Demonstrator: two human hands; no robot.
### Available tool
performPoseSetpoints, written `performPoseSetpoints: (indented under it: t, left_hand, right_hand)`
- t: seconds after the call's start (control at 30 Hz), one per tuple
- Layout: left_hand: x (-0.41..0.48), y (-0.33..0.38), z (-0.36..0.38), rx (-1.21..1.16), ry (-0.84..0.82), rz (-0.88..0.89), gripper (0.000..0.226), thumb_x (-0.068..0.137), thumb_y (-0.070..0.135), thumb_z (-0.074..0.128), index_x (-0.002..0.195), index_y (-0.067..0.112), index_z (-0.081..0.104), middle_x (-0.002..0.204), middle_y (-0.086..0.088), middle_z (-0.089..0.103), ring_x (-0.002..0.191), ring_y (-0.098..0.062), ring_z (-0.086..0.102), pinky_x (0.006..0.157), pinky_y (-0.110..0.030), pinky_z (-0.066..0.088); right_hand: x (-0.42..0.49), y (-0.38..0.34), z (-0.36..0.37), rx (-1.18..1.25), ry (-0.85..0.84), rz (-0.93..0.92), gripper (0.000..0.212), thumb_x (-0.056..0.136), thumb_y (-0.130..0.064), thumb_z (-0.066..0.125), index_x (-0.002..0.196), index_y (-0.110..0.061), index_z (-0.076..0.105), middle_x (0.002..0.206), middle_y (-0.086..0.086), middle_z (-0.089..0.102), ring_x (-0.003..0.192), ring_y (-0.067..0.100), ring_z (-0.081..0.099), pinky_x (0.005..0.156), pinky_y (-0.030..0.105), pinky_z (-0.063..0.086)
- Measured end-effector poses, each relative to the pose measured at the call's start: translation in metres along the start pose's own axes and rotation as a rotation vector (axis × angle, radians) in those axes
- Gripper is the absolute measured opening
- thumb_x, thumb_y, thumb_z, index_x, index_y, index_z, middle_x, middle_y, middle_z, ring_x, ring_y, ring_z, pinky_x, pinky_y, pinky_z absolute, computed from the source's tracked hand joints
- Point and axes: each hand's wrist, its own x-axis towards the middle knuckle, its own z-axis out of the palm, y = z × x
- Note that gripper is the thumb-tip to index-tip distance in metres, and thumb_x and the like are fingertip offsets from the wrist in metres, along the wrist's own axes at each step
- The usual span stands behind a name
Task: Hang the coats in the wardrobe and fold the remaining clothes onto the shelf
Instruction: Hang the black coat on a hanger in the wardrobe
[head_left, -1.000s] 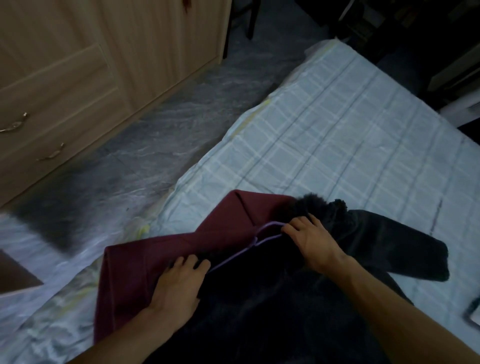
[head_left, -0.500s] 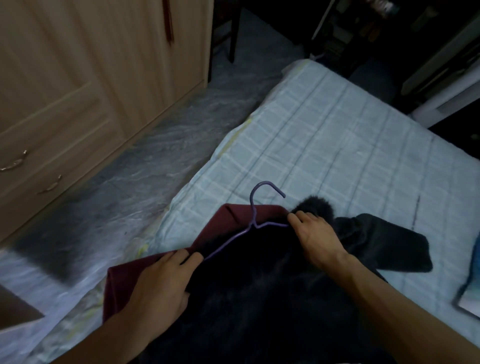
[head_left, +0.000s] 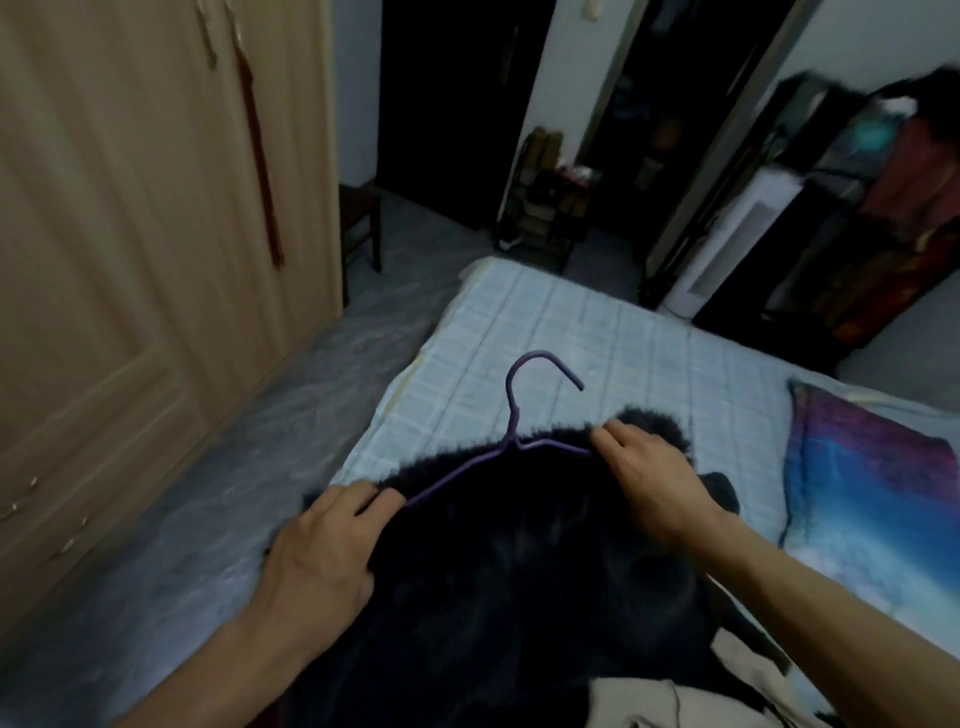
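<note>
Over bed (head_left: 597, 332), fuzzy black coat (head_left: 519, 571) sat on purple hanger (head_left: 514, 415); left hand (head_left: 322, 551) & right hand (head_left: 649, 483) both gripped coat shoulders.

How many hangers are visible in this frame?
1. A purple hanger sits in the black coat's collar, hook up over the bed, between both hands. Others may hang unseen in the blurred open closet at right.

You have a checked pale-blue sheet (head_left: 597, 332) covering the bed, a colourful pillow (head_left: 862, 483) at its right edge, and a wooden chair (head_left: 361, 223) beyond its far left corner.
</note>
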Motion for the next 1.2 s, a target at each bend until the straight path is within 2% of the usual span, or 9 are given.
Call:
performPoseSetpoints:
  t: [0.17,0.3,0.4,0.53,0.6,0.7,0.77,0.93,1.2]
  left_hand:
    - [0.01,0.02,-0.081,0.046,0.099,0.144,0.065,0.054,-0.002,0.079,0.11,0.02,0.056,0.102,-0.003,0.062,0.084,-0.028,0.062,0.048,-0.04,0.054]
    - [0.006,0.044,-0.145,0.092,0.203,0.276,0.034,0.075,0.022,0.054,0.109,0.018,0.058,0.102,-0.005,0.062,0.084,-0.029,0.06,0.052,-0.041,0.055]
    - [0.002,0.059,-0.187,0.11,0.269,0.342,0.047,0.067,0.006,0.07,0.111,0.016,0.058,0.108,-0.007,0.061,0.089,-0.031,0.06,0.057,-0.043,0.056]
    - [-0.005,0.076,-0.237,0.137,0.39,0.434,0.046,0.07,0.003,0.072,0.112,0.017,0.057,0.115,-0.007,0.059,0.093,-0.032,0.06,0.061,-0.045,0.057]
    - [-0.009,0.082,-0.26,0.152,0.439,0.455,0.052,0.066,-0.001,0.074,0.112,0.017,0.058,0.117,-0.007,0.059,0.094,-0.034,0.06,0.062,-0.047,0.057]
    - [-0.024,0.089,-0.296,0.175,0.501,0.471,0.055,0.064,-0.003,0.072,0.113,0.016,0.058,0.118,-0.009,0.059,0.096,-0.036,0.059,0.063,-0.049,0.056]
    - [-0.041,0.095,-0.319,0.199,0.537,0.475,0.053,0.065,-0.003,0.069,0.114,0.015,0.059,0.119,-0.01,0.059,0.098,-0.037,0.059,0.065,-0.051,0.056]
    - [-0.097,0.112,-0.373,0.28,0.635,0.423,0.054,0.061,-0.004,0.065,0.112,0.013,0.062,0.117,-0.01,0.06,0.098,-0.038,0.06,0.064,-0.052,0.057]
    - [-0.203,0.125,-0.424,0.473,0.686,0.202,0.069,0.049,-0.012,0.075,0.113,0.011,0.065,0.117,-0.01,0.062,0.099,-0.035,0.06,0.062,-0.047,0.058]
  right_hand:
    - [-0.048,-0.017,-0.085,-0.033,0.195,0.077,0.034,0.076,-0.02,0.069,0.103,-0.015,0.048,0.091,0.004,0.053,0.075,0.028,0.054,0.056,0.035,0.039]
    - [-0.091,-0.038,-0.144,-0.053,0.348,0.148,0.034,0.074,-0.021,0.07,0.1,-0.013,0.05,0.089,0.005,0.053,0.073,0.029,0.055,0.054,0.035,0.039]
    - [-0.121,-0.054,-0.184,-0.045,0.432,0.214,0.035,0.074,-0.02,0.07,0.102,-0.016,0.05,0.091,0.005,0.055,0.077,0.031,0.057,0.057,0.04,0.048]
    - [-0.152,-0.078,-0.23,-0.083,0.546,0.32,0.042,0.065,-0.009,0.08,0.097,-0.014,0.053,0.087,0.005,0.055,0.072,0.031,0.057,0.057,0.031,0.034]
    - [-0.164,-0.091,-0.252,-0.104,0.607,0.355,0.043,0.06,-0.007,0.081,0.095,-0.012,0.056,0.087,0.005,0.057,0.073,0.032,0.058,0.057,0.032,0.036]
    - [-0.18,-0.113,-0.278,-0.118,0.689,0.389,0.044,0.062,-0.009,0.08,0.098,-0.014,0.055,0.093,0.004,0.058,0.083,0.032,0.06,0.072,0.046,0.047]
    - [-0.189,-0.127,-0.292,-0.119,0.738,0.387,0.044,0.064,-0.01,0.079,0.101,-0.015,0.055,0.095,0.004,0.058,0.09,0.031,0.058,0.087,0.058,0.046]
    - [-0.204,-0.156,-0.322,0.013,0.868,0.3,0.038,0.069,-0.004,0.072,0.102,-0.014,0.055,0.098,0.003,0.056,0.092,0.029,0.055,0.066,0.043,0.048]
    - [-0.209,-0.211,-0.336,0.184,1.007,0.078,0.043,0.069,0.003,0.076,0.1,-0.016,0.055,0.094,-0.003,0.055,0.083,0.022,0.055,0.062,0.041,0.05]
